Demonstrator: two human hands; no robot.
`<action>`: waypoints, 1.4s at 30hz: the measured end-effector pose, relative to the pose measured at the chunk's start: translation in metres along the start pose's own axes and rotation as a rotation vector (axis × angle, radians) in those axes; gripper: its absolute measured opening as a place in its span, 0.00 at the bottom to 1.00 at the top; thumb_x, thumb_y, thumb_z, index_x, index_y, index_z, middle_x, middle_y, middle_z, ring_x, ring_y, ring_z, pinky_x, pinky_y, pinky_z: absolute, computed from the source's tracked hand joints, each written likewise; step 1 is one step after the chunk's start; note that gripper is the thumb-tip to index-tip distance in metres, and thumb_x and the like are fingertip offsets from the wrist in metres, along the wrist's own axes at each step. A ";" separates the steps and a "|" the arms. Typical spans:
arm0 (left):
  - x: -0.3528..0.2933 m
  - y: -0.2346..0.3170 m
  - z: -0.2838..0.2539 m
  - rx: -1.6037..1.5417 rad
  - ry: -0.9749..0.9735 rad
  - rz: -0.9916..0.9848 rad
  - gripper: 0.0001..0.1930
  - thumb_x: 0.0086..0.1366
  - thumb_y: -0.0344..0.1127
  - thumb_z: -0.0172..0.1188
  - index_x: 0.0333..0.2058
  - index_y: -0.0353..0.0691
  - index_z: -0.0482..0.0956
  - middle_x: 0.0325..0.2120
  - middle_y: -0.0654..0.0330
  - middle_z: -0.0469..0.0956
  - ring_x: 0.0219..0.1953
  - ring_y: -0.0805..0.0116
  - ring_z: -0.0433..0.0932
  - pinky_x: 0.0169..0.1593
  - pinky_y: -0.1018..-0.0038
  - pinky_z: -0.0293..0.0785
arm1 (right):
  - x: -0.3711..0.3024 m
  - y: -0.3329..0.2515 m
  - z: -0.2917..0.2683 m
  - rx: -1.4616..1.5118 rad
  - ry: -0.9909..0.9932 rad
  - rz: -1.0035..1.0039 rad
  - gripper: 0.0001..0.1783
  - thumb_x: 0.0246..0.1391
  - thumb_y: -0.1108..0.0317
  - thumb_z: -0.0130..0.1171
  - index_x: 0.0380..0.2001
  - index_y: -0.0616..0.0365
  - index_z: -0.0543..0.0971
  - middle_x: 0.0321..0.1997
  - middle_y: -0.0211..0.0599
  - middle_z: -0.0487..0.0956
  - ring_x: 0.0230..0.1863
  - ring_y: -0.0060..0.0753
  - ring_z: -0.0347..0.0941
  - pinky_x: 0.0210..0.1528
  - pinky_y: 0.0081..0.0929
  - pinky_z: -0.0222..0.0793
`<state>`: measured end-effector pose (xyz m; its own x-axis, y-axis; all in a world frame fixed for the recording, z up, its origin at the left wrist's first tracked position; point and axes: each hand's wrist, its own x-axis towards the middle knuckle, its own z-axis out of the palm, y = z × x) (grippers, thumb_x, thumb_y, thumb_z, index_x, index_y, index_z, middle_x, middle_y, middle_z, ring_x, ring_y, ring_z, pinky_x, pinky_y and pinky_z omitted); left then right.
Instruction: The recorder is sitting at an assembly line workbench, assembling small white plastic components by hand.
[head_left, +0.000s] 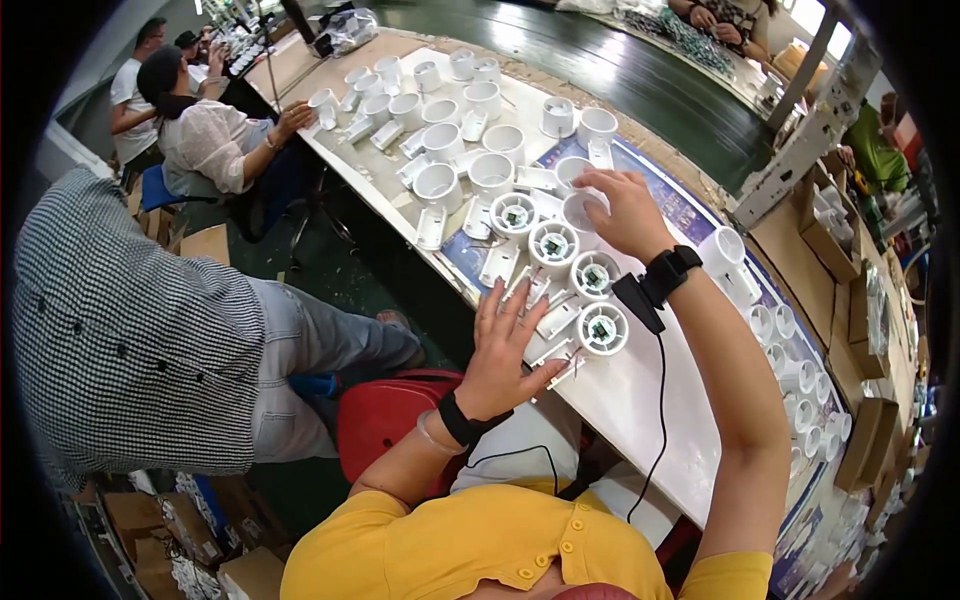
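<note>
My left hand point(505, 350) lies palm down with its fingers spread, over white bracket-like plastic pieces point(556, 320) near the table's front edge. My right hand point(632, 213) reaches across the table, its fingers and thumb curved round the rim of a white plastic cup point(580, 214); the palm side is hidden. Between my hands stand several round white housings with small green circuit boards inside, such as the nearest one point(602, 329) and a farther one point(514, 214). A black device point(640, 300) with a cable hangs at my right wrist.
Several white cups point(437, 187) and loose covers fill the left stretch of the table point(660, 400). More small white cups point(798, 376) stand at the right, beside cardboard boxes point(868, 445). A metal post point(810, 125) rises behind. A person point(215, 140) sits at the far left; another stands closer.
</note>
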<state>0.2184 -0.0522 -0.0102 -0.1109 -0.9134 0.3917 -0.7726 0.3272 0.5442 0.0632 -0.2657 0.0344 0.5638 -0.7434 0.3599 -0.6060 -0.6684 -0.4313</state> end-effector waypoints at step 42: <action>-0.013 0.038 0.007 -0.161 0.237 0.071 0.28 0.52 0.23 0.54 0.55 0.35 0.65 0.60 0.50 0.62 0.66 0.45 0.51 0.66 0.55 0.47 | -0.195 0.003 -0.114 -0.424 -0.101 0.459 0.11 0.49 0.74 0.55 0.37 0.52 0.80 0.40 0.35 0.79 0.41 0.45 0.75 0.41 0.37 0.72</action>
<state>0.1860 -0.0301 0.0001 0.0027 -0.8111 0.5848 -0.6567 0.4396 0.6128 -0.1122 -0.1261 0.0571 0.2315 -0.9644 0.1275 -0.9567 -0.2495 -0.1500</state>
